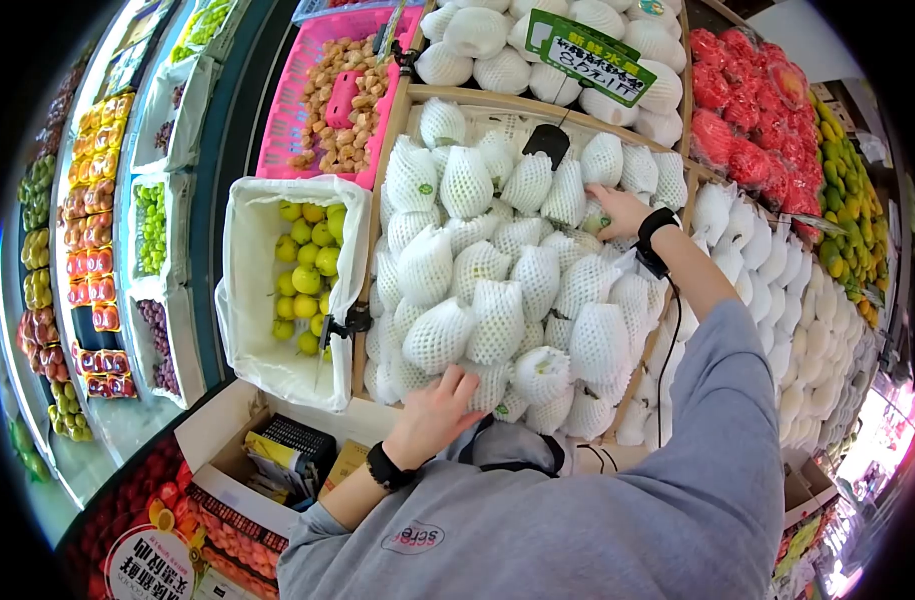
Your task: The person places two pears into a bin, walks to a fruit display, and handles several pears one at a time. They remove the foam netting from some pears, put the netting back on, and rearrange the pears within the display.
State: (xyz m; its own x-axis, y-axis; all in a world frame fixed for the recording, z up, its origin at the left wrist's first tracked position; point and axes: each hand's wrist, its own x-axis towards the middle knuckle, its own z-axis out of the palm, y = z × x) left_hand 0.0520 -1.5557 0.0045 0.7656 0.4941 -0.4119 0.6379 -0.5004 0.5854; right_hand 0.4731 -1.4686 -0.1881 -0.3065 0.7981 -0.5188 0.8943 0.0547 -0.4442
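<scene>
A wooden-edged bin (408, 97) holds a heap of pale fruits in white foam nets (497, 315); their kind is hidden by the nets. At the far right of the heap, my right hand (622, 212) has its fingers curled around a foam-netted fruit (591, 216), partly covered by the hand. My left hand (435, 415) is at the near edge, fingers bent and closed over another foam-netted fruit (489, 386) low in the pile. Black bands circle both wrists, and a cable hangs from the right one.
A white-lined crate of yellow-green fruit (305, 268) and a pink basket of small brown fruit (362, 130) stand left. A green price sign (592, 62) rises behind the bin. Red-wrapped fruit (742, 110) lies far right. An open box (239, 440) sits at the near left.
</scene>
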